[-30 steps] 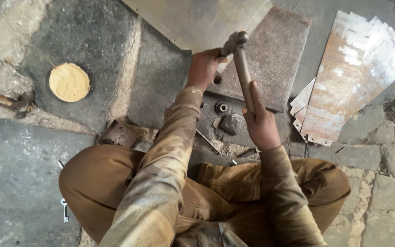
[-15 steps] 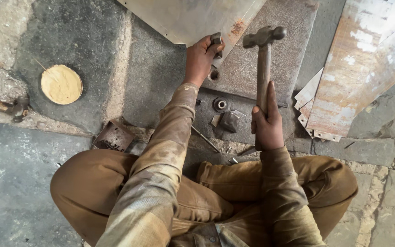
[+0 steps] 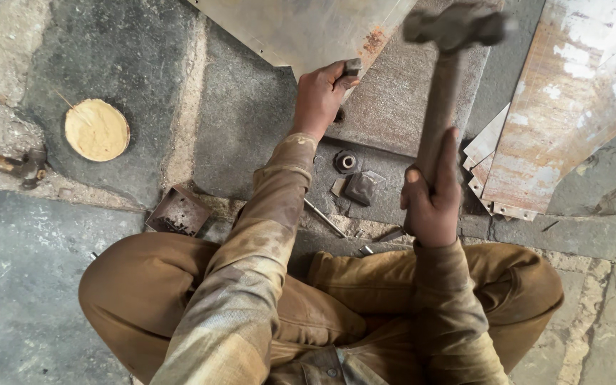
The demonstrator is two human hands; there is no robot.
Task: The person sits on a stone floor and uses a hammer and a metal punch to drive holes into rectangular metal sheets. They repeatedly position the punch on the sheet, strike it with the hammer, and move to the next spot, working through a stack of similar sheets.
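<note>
Hammer (image 3: 442, 93) stands raised in my right hand (image 3: 433, 199), fingers wrapped tight round its wooden handle, its blurred head above the stone slab (image 3: 401, 100). My left hand (image 3: 320, 96) pinches a small metal punch (image 3: 351, 70) against the metal sheet's (image 3: 301, 28) edge. Rusty sheets (image 3: 572, 107) lie to the right.

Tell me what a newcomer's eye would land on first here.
First, the hammer, raised and blurred at upper right, its wooden handle gripped by the right hand. Next, the left hand at top centre, holding a small metal punch against the edge of a metal sheet on the stone slab. Off to the left, a round yellow disc stands out against the dark floor.
</note>
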